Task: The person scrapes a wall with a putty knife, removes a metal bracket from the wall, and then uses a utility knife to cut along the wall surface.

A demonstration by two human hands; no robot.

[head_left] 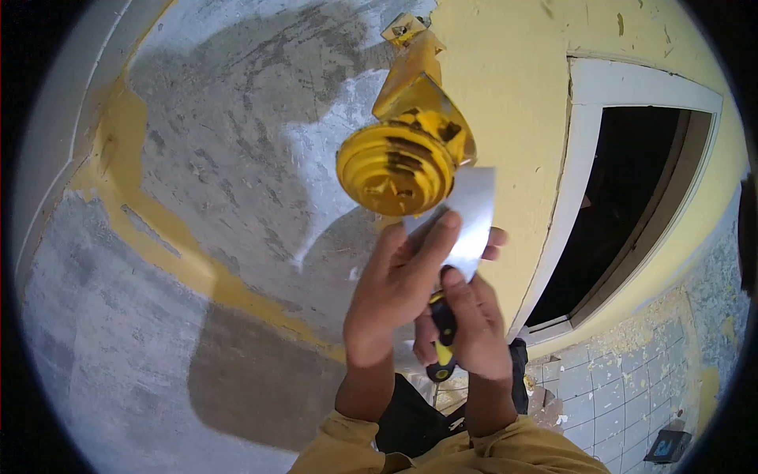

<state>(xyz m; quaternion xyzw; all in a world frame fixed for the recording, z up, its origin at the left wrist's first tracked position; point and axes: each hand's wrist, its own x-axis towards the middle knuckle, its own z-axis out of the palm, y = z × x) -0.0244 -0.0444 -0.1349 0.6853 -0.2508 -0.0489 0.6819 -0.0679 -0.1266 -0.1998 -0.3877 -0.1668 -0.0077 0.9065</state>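
My right hand [478,328] is wrapped round the black and yellow handle [444,324] of a putty knife, its thumb near the base of the blade. The wide metal blade [476,213] points up and catches the light. My left hand [407,276] pinches this blade, thumb on the near face and fingertips showing past its right edge. Just above, a round, ridged yellow fixture [391,170] with dark bare patches overlaps the blade's top left corner in this view. A yellow bracket [418,75] runs up from the fixture.
Behind stands a wall with bare grey plaster [229,118] and yellow paint [505,95]. A white-framed opening [588,83] is on the right. Paint flakes litter the tiled floor [632,379], where a dark box-like object [669,446] lies at lower right.
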